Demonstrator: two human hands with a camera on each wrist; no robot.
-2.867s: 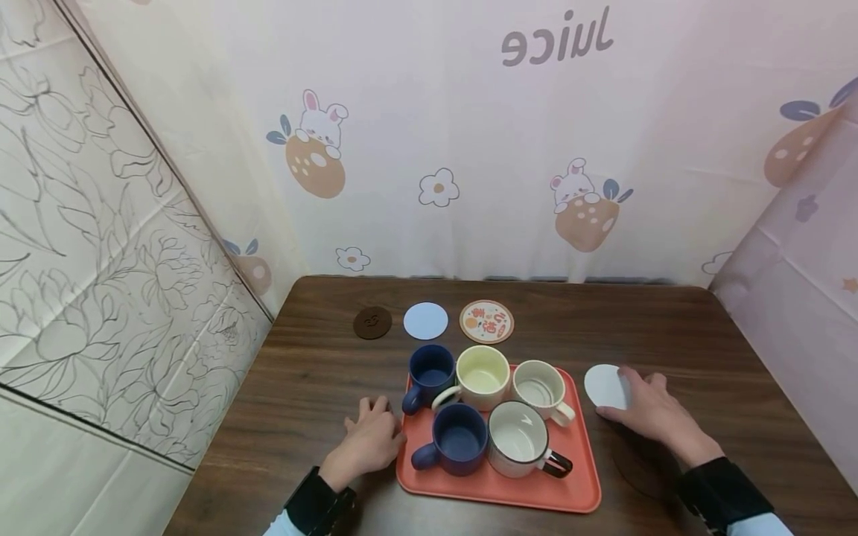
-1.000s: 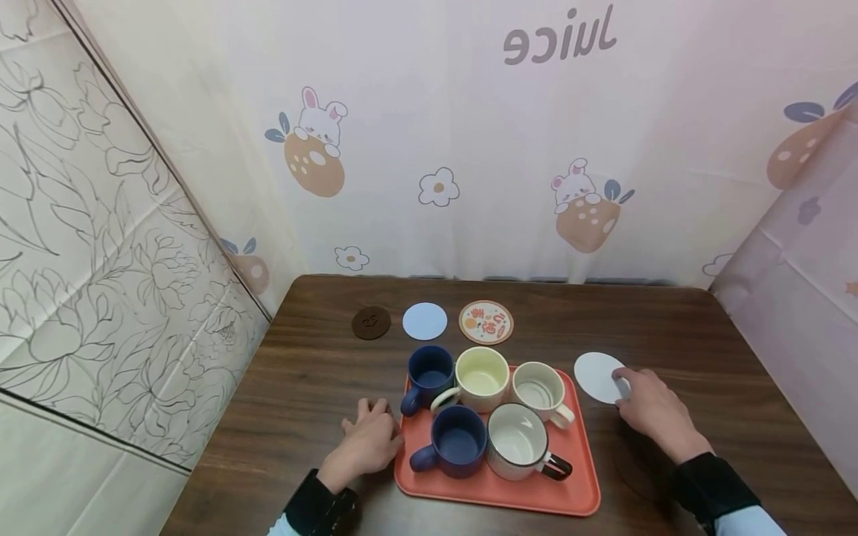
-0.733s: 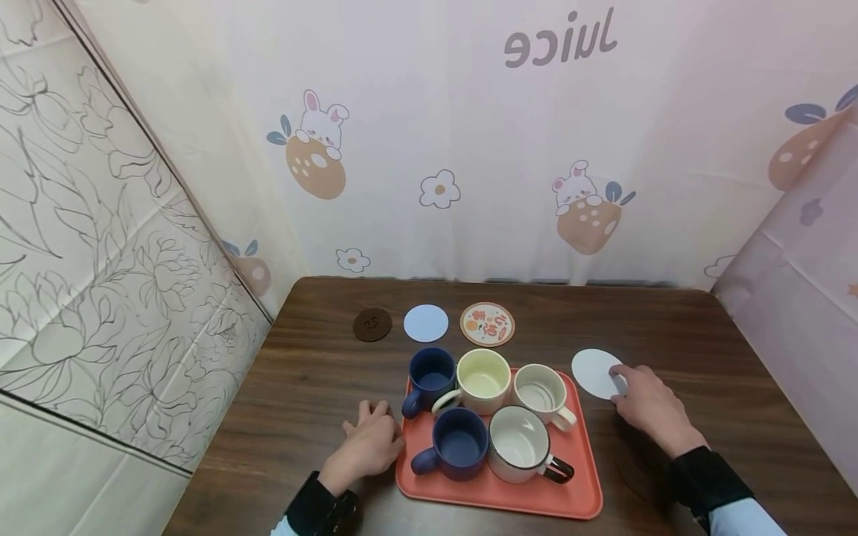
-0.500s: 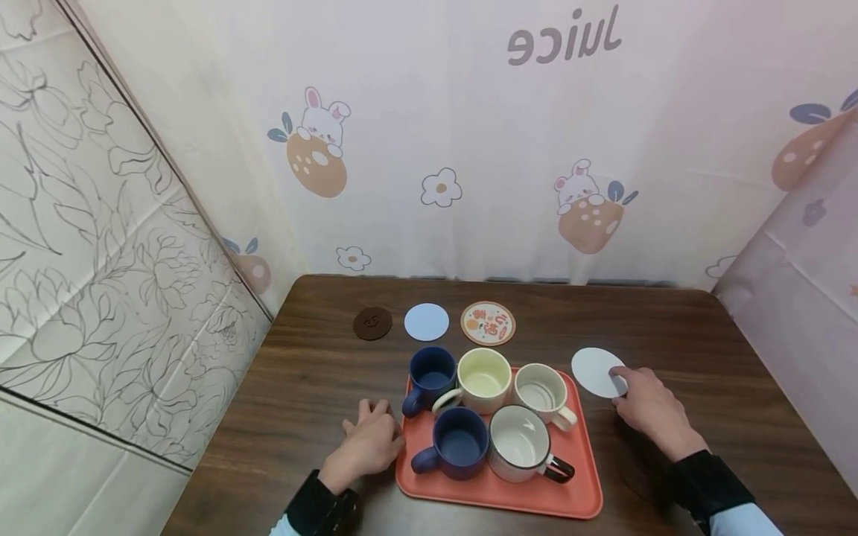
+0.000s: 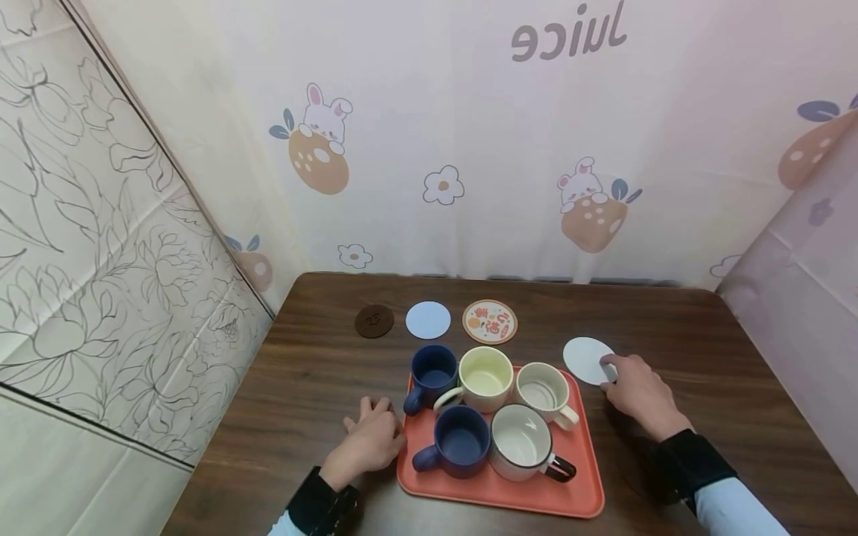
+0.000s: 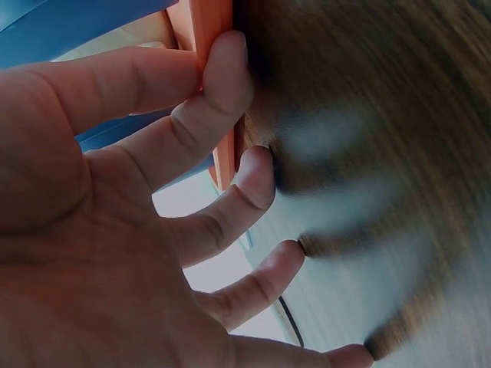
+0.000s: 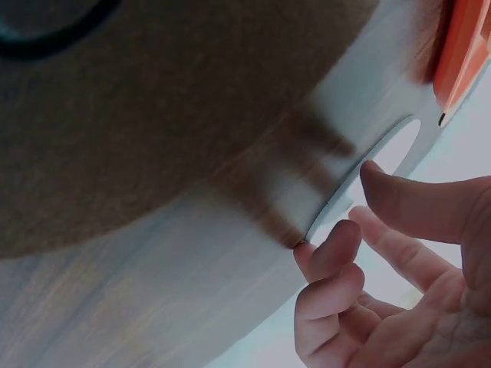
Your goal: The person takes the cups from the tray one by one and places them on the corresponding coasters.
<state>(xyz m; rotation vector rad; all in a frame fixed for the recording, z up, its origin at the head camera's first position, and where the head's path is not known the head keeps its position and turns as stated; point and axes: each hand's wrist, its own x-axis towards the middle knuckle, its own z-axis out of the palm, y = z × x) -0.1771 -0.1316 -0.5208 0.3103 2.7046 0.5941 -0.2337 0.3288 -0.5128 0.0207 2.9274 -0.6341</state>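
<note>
The right hand (image 5: 637, 391) lay on the desk (image 5: 704, 342) to the right of the tray (image 5: 509, 495), its fingers (image 5: 608, 360) fairly straight and pressing the near edge of a white coaster (image 5: 585, 358); the coaster lay flat on the desk, just off the tray's far right corner. The right wrist view showed the fingertips (image 7: 337, 239) on the disc's rim rather than curled round it. The left hand (image 5: 370, 439) rested on the desk against the tray's left edge, its fingers (image 6: 230, 69) loosely bent and touching the orange rim, grasping nothing. On the tray stood five mugs: a blue mug (image 5: 432, 370), a cream mug (image 5: 484, 376) and a white mug (image 5: 541, 385) along the far side, a second blue mug (image 5: 458, 445) and a dark-handled mug (image 5: 523, 443) nearer. Beyond the tray, three more coasters lay in a row: a brown coaster (image 5: 374, 321), a pale blue coaster (image 5: 427, 319) and a printed coaster (image 5: 489, 321).
</note>
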